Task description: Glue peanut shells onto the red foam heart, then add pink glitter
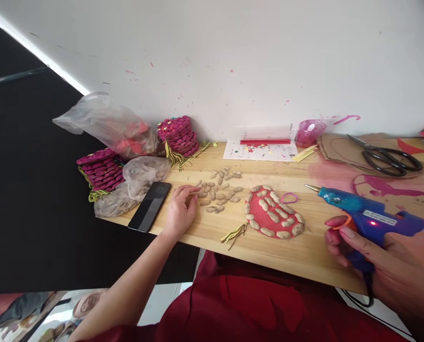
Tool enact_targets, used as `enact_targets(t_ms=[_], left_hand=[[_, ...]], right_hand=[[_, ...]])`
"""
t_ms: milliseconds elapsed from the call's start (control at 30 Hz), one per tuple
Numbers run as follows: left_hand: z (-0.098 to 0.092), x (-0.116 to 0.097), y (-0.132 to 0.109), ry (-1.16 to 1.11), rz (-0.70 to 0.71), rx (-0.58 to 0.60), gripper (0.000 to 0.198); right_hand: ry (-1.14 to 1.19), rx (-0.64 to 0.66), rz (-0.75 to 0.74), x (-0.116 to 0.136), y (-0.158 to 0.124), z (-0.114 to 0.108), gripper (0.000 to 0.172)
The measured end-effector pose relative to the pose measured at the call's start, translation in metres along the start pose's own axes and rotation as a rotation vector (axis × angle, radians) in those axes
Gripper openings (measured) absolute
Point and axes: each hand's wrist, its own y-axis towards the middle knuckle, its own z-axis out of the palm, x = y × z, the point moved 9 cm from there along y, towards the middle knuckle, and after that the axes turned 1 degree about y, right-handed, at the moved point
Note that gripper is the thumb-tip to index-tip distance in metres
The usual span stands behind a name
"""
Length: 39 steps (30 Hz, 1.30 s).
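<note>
In my right hand [372, 251] is a blue hot glue gun [361, 209], its metal nozzle pointing left and a small red light glowing on its side. My fingers wrap its handle by the orange trigger. My left hand [181, 209] rests at the edge of a loose scatter of peanuts [221, 195], fingertips at the nearest ones and thumb apart from the fingers. Between the hands lies a red rounded piece [263, 216] with peanuts set around its border and in rows inside. A pink loop [289, 197] shows at its upper right edge.
A phone [149, 207] lies left of my left hand, beside plastic bags [115, 128] and stacked magenta pieces [179, 135]. Yellow-green tassel threads [234, 233] lie near the front edge. Behind are paper with sequins [259, 151], a pink-stained cup [309, 133] and black scissors [382, 156].
</note>
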Motion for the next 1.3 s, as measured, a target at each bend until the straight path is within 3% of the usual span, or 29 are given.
enact_targets(t_ms=[200,400,600,833,933,1133,1300], left_hand=[[0.004,0.007,0.011,-0.031,0.011,0.056,0.029],[0.007,0.018,0.031,0.044,-0.008,0.109,0.015],[0.009,0.024,0.042,0.151,-0.036,0.151,0.007],[-0.017,-0.008,0.043,-0.067,-0.074,0.080,0.015],[-0.023,-0.017,0.046,-0.002,-0.015,0.078,0.012],[-0.003,0.014,0.050,0.219,-0.008,0.182,0.005],[0.009,0.017,0.044,0.226,-0.002,0.196,0.005]], right_hand=[[-0.022,0.061,-0.081,-0.003,-0.002,0.012,0.045],[0.000,0.038,-0.065,-0.008,0.000,0.013,0.047],[-0.022,0.084,-0.108,-0.007,-0.003,0.016,0.037],[-0.024,0.124,-0.144,-0.006,-0.002,0.016,0.037],[0.004,0.126,-0.145,-0.005,-0.004,0.016,0.040],[0.041,0.109,-0.172,-0.007,-0.005,0.008,0.036],[0.026,0.124,-0.180,-0.009,-0.003,0.008,0.033]])
